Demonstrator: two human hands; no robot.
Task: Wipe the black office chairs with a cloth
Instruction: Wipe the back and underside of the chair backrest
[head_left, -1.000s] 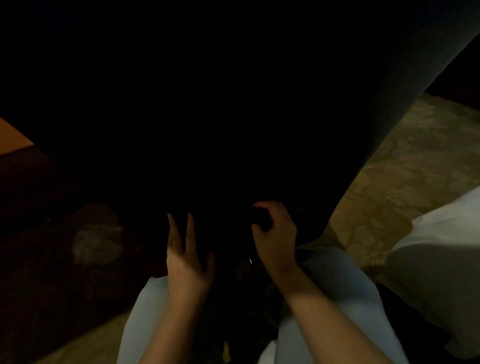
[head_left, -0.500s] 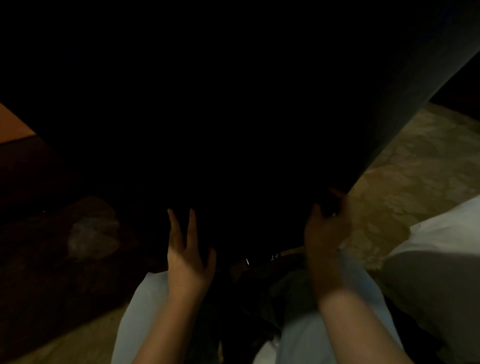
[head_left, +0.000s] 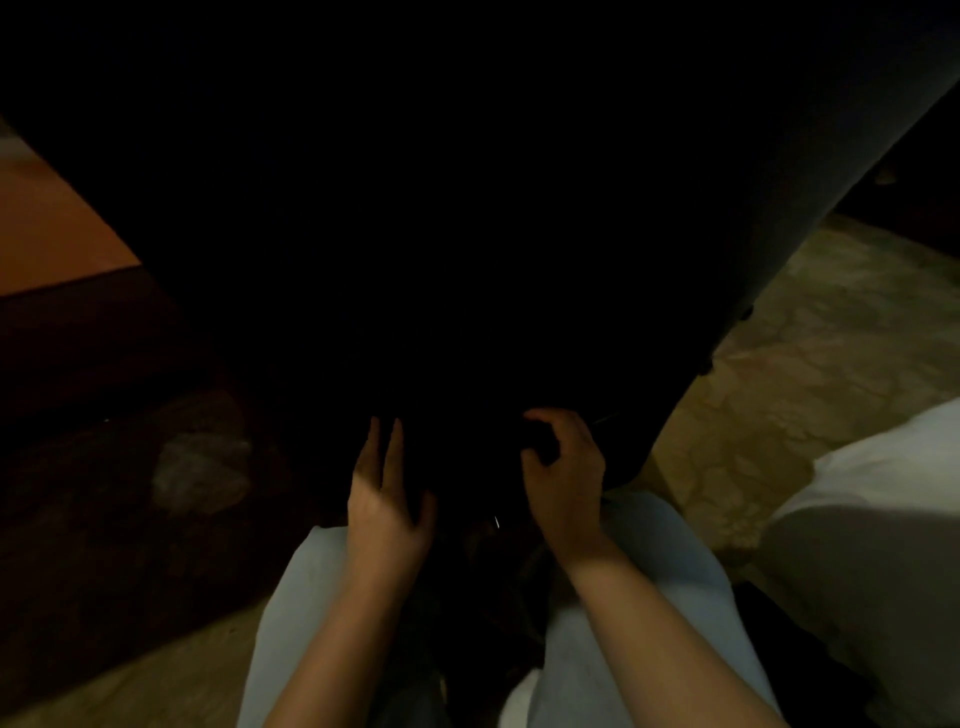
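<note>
The black office chair (head_left: 467, 234) fills most of the view, very dark and close in front of me. My left hand (head_left: 384, 499) rests flat against its lower part, fingers straight and pointing up. My right hand (head_left: 563, 478) is a little to the right at the same height. Its fingers and thumb curl round a dark cloth (head_left: 540, 444), pressed on the chair and hard to tell apart from the black surface. The chair's lower edge is lost in shadow.
My knees in light trousers (head_left: 634, 597) are under my arms. A patterned beige floor (head_left: 810, 374) lies to the right, with a white bulky object (head_left: 878, 545) at the lower right. At the left are an orange surface (head_left: 47, 234) and a pale crumpled thing (head_left: 200, 473) on dark floor.
My right hand swept right to the chair's edge half a second ago and has come back towards the middle. My left hand has stayed in place.
</note>
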